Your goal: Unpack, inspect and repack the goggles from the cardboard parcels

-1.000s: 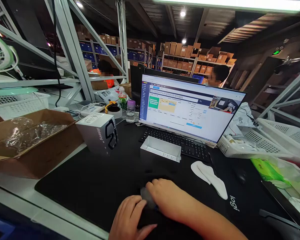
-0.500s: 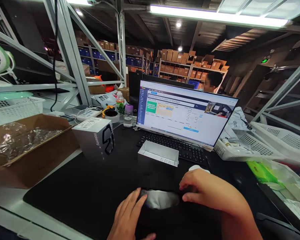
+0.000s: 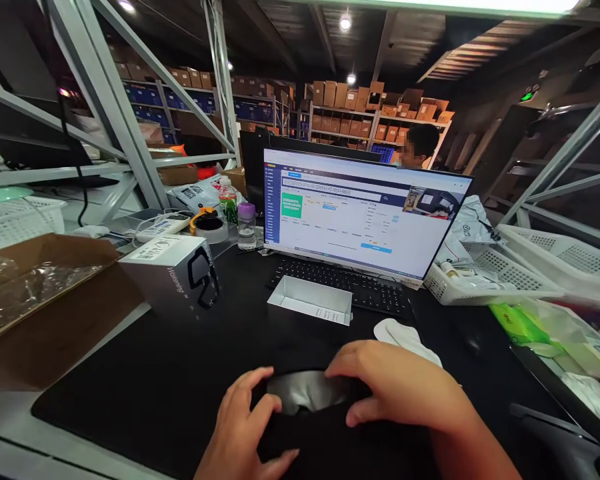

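In front of me on the black mat [image 3: 145,393] is a dark goggle-like headset with a shiny grey lens [image 3: 305,392]; its black parts blend into the mat. My left hand [image 3: 247,420] has its fingers around the left end, with the thumb lower down. At the other end, my right hand [image 3: 390,383] curls over, its index finger touching the top edge and its thumb below. Beyond them lies a shallow white box tray [image 3: 310,307], unfilled. To the left stands a grey and white product box [image 3: 173,280] with black eyewear printed on it.
A monitor [image 3: 360,213] and black keyboard [image 3: 380,297] stand behind the tray. On the left is a cardboard box [image 3: 75,320] with clear plastic wrap. A white cloth-like item [image 3: 405,337], a mouse [image 3: 470,340] and white baskets [image 3: 505,280] are at right. Another person [image 3: 417,147] is behind the monitor.
My right hand has moved left onto the headset's right end, uncovering more of the white item behind it. My left hand's fingers have spread a little. The camera view has tilted downward.
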### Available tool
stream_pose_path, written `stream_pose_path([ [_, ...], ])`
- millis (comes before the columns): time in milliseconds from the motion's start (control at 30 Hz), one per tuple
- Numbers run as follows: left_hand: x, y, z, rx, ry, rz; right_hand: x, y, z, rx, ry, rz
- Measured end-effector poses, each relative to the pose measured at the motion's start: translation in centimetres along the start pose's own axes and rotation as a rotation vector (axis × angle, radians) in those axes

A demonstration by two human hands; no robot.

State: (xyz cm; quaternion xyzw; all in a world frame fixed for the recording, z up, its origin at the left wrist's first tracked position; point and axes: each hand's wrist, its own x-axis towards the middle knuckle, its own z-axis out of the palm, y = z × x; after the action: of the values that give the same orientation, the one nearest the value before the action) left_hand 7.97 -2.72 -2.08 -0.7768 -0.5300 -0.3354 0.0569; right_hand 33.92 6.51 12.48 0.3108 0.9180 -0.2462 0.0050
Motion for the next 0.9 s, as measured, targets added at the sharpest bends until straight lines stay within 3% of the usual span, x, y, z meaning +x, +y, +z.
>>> stream_pose_path([
  [133,2.0,0.1,0.4,-0.085,-0.087,0.034,0.8,0.4,1.4,-0.090,0.114,-0.059],
  [267,4.0,-0.7,1.0,-0.158,-0.203,-0.036,4.0,-0.8,4.3,-0.312,0.040,0.056],
  [333,4.6,-1.2,1.0,-0.125,-0.251,-0.052,5.2,-1.0,4.8,-0.381,0.047,0.072],
  [400,5.0,-1.7,0.9,-0.082,-0.296,-0.051,5.6,-0.5,4.1,-0.326,0.082,-0.009],
  [500,5.4,-2.1,0.8,-0.065,-0.373,-0.081,4.2,1.2,1.5,-0.121,0.088,-0.105],
  [600,5.3,-2.1,0.7,-0.103,-0.381,-0.121,1.2,2.6,-1.4,-0.010,0.151,0.006],
  [667,5.0,-2.3,0.6,-0.114,-0.338,-0.116,-0.7,3.1,-2.2,-0.030,0.184,0.142],
  [767,4.7,-2.7,0.3,-0.082,-0.280,-0.058,-1.8,3.6,-0.4,-0.141,0.053,0.323],
  [900,4.6,-3.8,-0.1,-0.047,-0.260,0.080,-0.8,4.7,5.0,-0.126,-0.029,0.334],
])
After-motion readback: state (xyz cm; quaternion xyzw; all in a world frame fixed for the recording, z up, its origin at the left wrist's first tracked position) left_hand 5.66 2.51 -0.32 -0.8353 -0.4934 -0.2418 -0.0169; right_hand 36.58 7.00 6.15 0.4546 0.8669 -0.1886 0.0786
